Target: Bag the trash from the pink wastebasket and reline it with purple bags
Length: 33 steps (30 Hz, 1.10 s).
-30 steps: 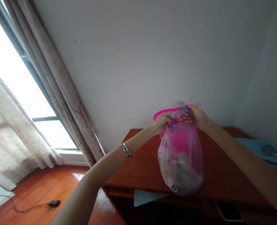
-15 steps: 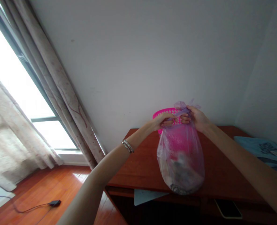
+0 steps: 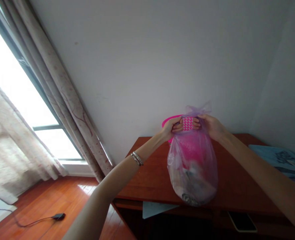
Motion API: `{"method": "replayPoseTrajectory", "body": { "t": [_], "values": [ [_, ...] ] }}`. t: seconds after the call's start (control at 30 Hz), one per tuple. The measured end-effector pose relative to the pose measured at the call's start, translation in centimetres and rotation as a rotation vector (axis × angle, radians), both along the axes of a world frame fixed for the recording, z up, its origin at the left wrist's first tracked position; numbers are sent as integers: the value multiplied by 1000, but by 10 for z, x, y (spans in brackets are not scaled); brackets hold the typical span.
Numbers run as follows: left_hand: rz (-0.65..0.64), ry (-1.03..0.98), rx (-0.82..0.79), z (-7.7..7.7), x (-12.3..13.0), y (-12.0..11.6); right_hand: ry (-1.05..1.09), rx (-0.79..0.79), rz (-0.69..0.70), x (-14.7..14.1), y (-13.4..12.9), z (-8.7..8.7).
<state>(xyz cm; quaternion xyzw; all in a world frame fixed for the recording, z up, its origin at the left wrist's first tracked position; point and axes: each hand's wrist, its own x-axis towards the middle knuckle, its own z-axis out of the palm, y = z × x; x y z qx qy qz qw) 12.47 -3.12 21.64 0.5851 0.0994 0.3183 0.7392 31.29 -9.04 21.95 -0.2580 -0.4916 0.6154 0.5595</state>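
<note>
Both my hands are raised in front of me, holding up a translucent purple plastic bag (image 3: 192, 170) by its gathered top. My left hand (image 3: 173, 128) and my right hand (image 3: 208, 126) grip the bag's neck, their fingers pointing towards each other. The bag hangs full and rounded, with pink and grey contents blurred behind the film. A frilled end of plastic sticks up above my right hand. Behind my hands stands a bright pink perforated plastic basket (image 3: 187, 123), mostly hidden by the bag.
The basket stands at the back of a reddish-brown wooden desk (image 3: 147, 170). A blue cloth or sheet (image 3: 279, 160) lies at its right. A phone (image 3: 242, 221) lies below the front edge. A black plug and cable (image 3: 59, 216) lie on the wooden floor near the curtains (image 3: 67, 96).
The plastic strip between my hands has gone from view, so more of the pink basket shows there. The bag's frilled top now stands higher above my right hand.
</note>
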Motion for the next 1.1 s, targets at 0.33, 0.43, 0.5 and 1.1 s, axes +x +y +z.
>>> {"method": "replayPoseTrajectory", "body": {
  "t": [0.33, 0.43, 0.5, 1.1],
  "values": [
    [247, -252, -119, -7, 2, -22, 123, 111, -302, 6, -9, -8],
    [203, -228, -149, -5, 1, -21, 148, 68, -271, 2, -10, -6],
    [158, -222, -141, -4, 1, -20, 196, 51, -209, -1, -9, -6],
    [224, -328, -205, 0, -4, -25, -199, 187, -470, 41, -6, -26]
  ]
}}
